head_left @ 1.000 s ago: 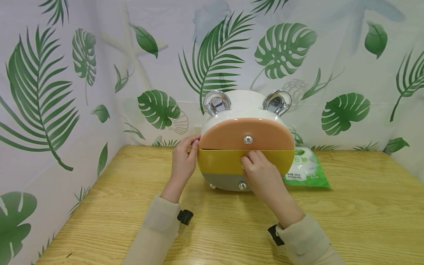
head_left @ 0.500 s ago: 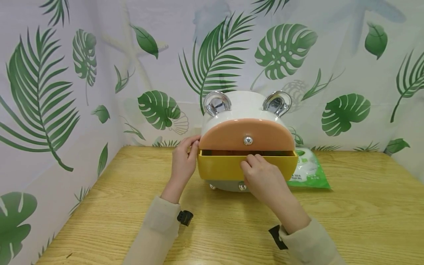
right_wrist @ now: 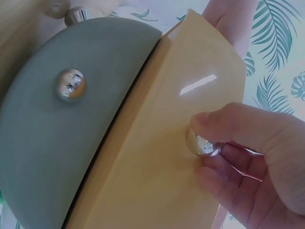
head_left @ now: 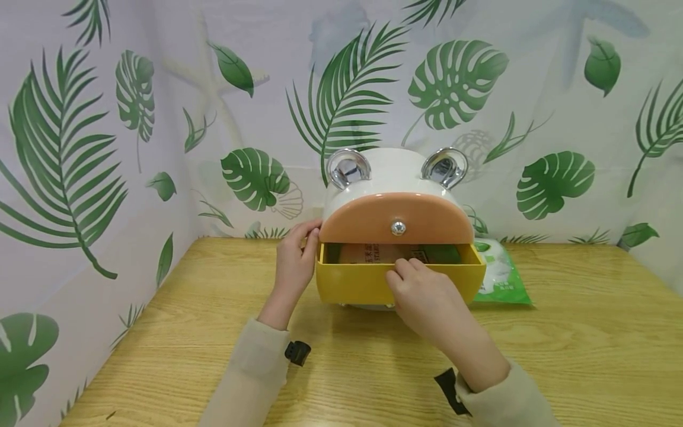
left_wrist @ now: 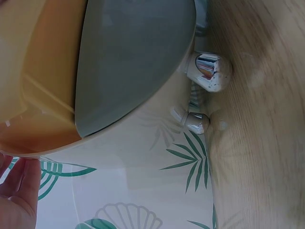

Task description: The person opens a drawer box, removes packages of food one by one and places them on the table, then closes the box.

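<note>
A white rounded cabinet (head_left: 397, 168) with drawers stands on the table. Its middle yellow drawer (head_left: 352, 284) is pulled out part way, showing a pale packet with dark print (head_left: 357, 254) and something green (head_left: 441, 255) inside. My right hand (head_left: 429, 302) pinches the round silver knob (right_wrist: 205, 143) on that drawer's front between thumb and fingers. On the cabinet's left side, my left hand (head_left: 295, 261) rests its fingertips near the seam under the orange drawer (head_left: 363, 222). That orange drawer and the grey lower drawer (right_wrist: 100, 114) are closed.
A green and white plastic packet (head_left: 504, 276) lies on the wooden table (head_left: 576, 332), right of the cabinet and partly behind it. Behind stands a leaf-patterned wall covering (head_left: 256, 107). Small silver feet (left_wrist: 209, 71) hold the cabinet up.
The yellow drawer has slid from nearly closed to well out towards me, drawn by my right hand on its knob. Its contents have come into view. My left hand has stayed in place.
</note>
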`<state>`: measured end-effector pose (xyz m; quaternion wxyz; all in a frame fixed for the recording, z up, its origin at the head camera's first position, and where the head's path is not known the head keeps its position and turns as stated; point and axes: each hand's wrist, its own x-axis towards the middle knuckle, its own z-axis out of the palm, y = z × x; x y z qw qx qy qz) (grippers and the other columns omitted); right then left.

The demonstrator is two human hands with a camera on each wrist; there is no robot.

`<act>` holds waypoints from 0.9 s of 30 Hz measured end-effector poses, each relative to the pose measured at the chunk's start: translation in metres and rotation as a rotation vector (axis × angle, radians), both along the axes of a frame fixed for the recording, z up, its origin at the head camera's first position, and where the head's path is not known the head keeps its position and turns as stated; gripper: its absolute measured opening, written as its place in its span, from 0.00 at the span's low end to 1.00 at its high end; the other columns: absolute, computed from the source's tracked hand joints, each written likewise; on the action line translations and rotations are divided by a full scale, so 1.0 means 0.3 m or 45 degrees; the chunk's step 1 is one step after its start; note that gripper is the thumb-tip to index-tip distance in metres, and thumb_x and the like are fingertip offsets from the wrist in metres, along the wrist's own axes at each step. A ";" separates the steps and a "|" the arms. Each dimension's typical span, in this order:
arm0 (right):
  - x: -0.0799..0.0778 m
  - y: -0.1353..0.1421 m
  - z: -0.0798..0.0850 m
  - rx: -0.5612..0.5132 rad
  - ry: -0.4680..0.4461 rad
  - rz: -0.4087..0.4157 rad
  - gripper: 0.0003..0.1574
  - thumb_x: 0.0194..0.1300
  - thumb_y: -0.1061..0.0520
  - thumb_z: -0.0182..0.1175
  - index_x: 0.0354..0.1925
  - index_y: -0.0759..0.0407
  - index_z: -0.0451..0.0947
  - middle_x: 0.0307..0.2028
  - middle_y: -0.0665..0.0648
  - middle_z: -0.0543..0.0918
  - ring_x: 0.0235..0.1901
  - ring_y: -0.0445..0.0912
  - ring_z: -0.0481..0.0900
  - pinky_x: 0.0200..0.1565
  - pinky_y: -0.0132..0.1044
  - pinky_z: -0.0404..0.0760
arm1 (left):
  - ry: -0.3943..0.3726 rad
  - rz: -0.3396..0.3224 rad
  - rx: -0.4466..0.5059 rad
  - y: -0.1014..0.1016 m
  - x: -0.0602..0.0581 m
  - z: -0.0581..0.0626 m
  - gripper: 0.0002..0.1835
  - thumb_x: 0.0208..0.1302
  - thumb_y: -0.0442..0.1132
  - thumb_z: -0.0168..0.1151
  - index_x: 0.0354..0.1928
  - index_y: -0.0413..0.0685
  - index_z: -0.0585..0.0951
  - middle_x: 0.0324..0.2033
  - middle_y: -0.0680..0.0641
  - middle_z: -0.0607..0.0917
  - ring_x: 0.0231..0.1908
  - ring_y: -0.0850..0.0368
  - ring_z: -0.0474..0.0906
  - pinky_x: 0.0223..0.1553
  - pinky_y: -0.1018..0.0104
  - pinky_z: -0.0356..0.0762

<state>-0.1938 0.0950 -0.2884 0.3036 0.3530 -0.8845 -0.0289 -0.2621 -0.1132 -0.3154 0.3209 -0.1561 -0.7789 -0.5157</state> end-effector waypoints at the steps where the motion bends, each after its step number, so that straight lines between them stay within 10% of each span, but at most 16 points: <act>1: 0.002 0.001 0.000 -0.002 0.009 0.011 0.09 0.44 0.65 0.64 0.25 0.63 0.72 0.26 0.57 0.72 0.24 0.48 0.67 0.19 0.34 0.70 | 0.002 0.001 0.000 0.000 0.000 0.000 0.12 0.64 0.32 0.50 0.45 0.35 0.78 0.41 0.40 0.79 0.41 0.49 0.75 0.35 0.59 0.78; 27: 0.080 0.022 0.008 0.051 0.015 0.079 0.08 0.42 0.65 0.61 0.24 0.63 0.72 0.25 0.56 0.71 0.25 0.47 0.68 0.17 0.34 0.70 | 0.015 0.016 -0.010 0.002 0.001 -0.001 0.12 0.63 0.32 0.50 0.44 0.35 0.78 0.41 0.41 0.80 0.41 0.49 0.75 0.34 0.59 0.78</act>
